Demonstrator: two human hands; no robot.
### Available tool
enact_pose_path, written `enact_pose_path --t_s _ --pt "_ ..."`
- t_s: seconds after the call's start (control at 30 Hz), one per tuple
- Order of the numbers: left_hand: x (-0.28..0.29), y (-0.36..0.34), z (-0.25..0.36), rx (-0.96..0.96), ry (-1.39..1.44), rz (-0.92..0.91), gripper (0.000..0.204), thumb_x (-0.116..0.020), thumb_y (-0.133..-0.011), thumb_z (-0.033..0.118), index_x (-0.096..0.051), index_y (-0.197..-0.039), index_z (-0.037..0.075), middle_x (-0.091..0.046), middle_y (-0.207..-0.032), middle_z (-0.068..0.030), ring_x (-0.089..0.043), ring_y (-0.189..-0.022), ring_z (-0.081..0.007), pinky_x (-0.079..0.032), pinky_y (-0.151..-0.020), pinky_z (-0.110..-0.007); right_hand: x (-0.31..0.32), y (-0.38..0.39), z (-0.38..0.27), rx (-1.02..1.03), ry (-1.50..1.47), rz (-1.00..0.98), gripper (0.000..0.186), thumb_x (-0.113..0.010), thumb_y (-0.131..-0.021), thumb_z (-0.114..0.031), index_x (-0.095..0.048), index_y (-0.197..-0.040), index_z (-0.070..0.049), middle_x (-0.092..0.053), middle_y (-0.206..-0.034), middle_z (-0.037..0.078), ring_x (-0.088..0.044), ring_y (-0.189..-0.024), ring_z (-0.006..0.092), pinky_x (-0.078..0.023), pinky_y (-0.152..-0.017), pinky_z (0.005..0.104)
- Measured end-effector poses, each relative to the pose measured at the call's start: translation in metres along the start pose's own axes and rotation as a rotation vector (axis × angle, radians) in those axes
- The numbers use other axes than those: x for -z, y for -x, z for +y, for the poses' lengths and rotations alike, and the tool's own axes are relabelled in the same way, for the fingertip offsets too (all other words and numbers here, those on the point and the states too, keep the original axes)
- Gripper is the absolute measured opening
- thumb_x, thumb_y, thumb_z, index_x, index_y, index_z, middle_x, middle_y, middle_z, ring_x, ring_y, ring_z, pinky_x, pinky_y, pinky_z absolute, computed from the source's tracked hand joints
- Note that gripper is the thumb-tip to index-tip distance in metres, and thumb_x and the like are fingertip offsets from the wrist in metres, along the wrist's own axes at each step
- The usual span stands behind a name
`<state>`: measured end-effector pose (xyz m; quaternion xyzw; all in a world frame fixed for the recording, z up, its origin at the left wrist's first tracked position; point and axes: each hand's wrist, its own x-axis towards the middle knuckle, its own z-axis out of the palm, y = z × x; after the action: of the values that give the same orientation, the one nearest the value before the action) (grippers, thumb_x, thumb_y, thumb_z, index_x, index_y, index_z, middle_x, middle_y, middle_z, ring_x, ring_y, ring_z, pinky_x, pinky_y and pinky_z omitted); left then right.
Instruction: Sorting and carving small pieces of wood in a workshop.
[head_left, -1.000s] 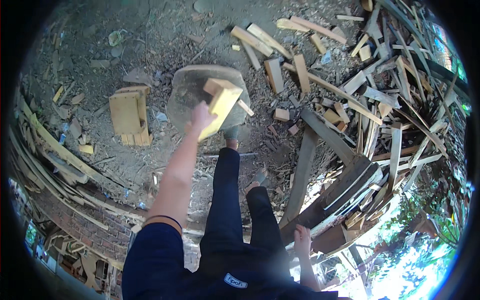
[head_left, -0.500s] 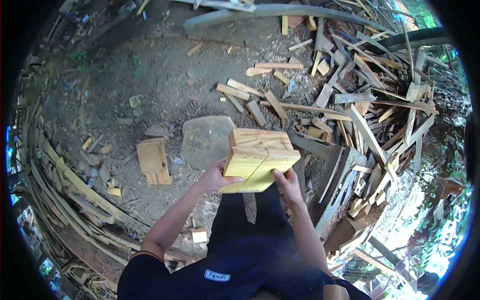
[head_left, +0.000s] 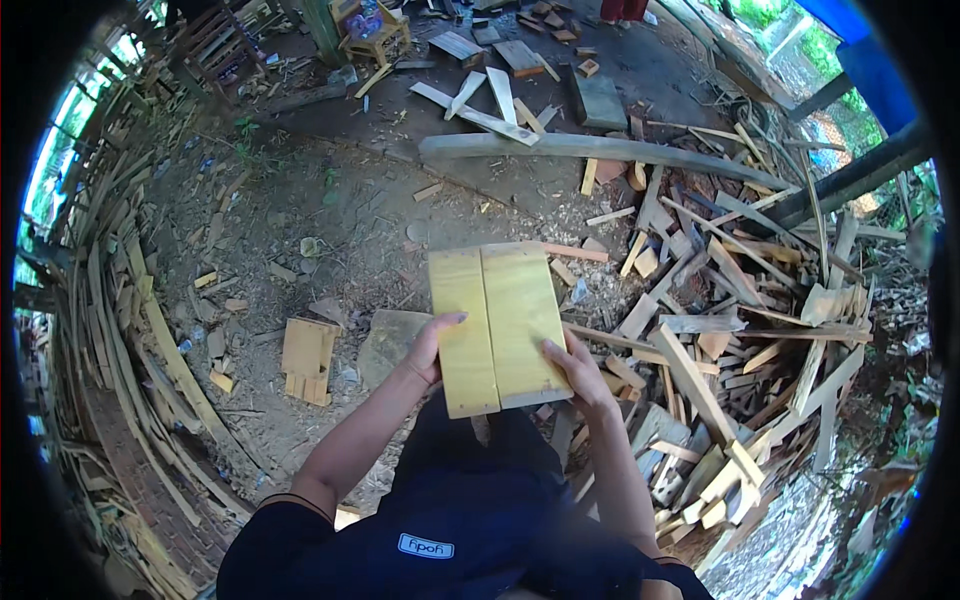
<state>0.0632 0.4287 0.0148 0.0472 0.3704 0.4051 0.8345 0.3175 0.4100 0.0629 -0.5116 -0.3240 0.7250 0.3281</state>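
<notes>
Between both hands I hold a yellowish wooden box, its broad face turned up toward me. Two boards make up that face, with a dark seam running along its length. My left hand grips the left edge, thumb lying on the face. On the opposite edge my right hand is closed the same way, its thumb also on the face. The other fingers of both hands are mostly hidden at the sides and behind. The box's underside does not show.
A pale flat stone or stump lies on the dirt beyond my left hand, beside a small wooden box. Scrap wood is heaped at the right. Long strips line the left. A long beam crosses ahead, with a small chair farther back.
The box has tipped so its broad face shows fully and its thick end is hidden. Both hands keep their grip. My view has lifted, showing more ground ahead.
</notes>
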Motion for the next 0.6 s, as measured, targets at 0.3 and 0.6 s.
enact_pose_path --t_s 0.3,0.6 --pt "-0.028 -0.02 -0.026 -0.359 0.17 0.181 0.043 -0.063 -0.088 0.029 -0.058 -0.121 0.001 -0.065 -0.113 -0.0132 -0.064 -0.105 -0.0252 -0.051 -0.093 -0.039 0.037 -0.03 -0.011 -0.103 -0.33 -0.133 0.06 -0.053 -0.098 -0.041 -0.036 -0.147 -0.011 -0.045 -0.143 0.013 -0.045 -0.131 0.0272 -0.043 -0.104 0.0484" --pt "0.012 -0.063 -0.002 -0.676 0.579 0.41 0.044 -0.062 -0.092 0.03 -0.053 -0.127 0.003 -0.064 -0.116 -0.0115 -0.063 -0.108 -0.0242 -0.051 -0.096 -0.04 -0.011 -0.149 -0.014 -0.511 -0.246 -0.204 0.085 -0.068 -0.086 -0.053 -0.019 -0.148 -0.024 -0.031 -0.142 0.017 -0.034 -0.135 0.0407 -0.041 -0.097 0.071"
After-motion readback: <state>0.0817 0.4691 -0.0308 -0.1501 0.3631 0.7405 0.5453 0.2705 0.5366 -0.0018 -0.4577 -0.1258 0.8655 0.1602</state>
